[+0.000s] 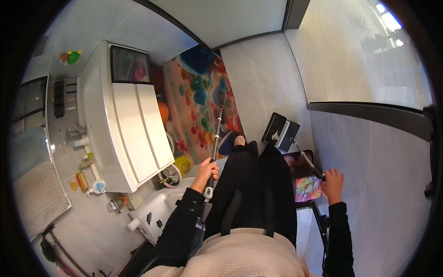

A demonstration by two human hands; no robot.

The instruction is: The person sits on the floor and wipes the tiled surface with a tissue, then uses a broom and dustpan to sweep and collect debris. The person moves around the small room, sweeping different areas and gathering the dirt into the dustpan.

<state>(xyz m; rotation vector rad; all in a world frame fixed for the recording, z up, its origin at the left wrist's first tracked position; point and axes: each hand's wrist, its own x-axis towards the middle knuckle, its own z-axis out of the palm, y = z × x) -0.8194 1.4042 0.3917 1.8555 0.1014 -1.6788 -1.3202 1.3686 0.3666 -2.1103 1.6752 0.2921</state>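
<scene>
My left hand [205,174] is closed around the grey and white pole of a long-handled broom [217,134]. Its greyish head blends into the colourful mat [199,96], so its shape is hard to make out. My right hand [332,184] grips the black end of the long handle of a dustpan [271,125]. The dustpan is black with a pale grey strip, and it rests on the light floor tiles to the right of my feet. A small white scrap shows in it. One dark slipper [227,144] stands at the mat's near edge.
A white vanity cabinet [143,134] with a basin stands at the left. Near it are a bin [170,176] and a white toilet [154,217]. A colourful box [308,189] lies by my right leg. Dark-framed glass panels [244,23] stand ahead, and tiled wall [383,161] at the right.
</scene>
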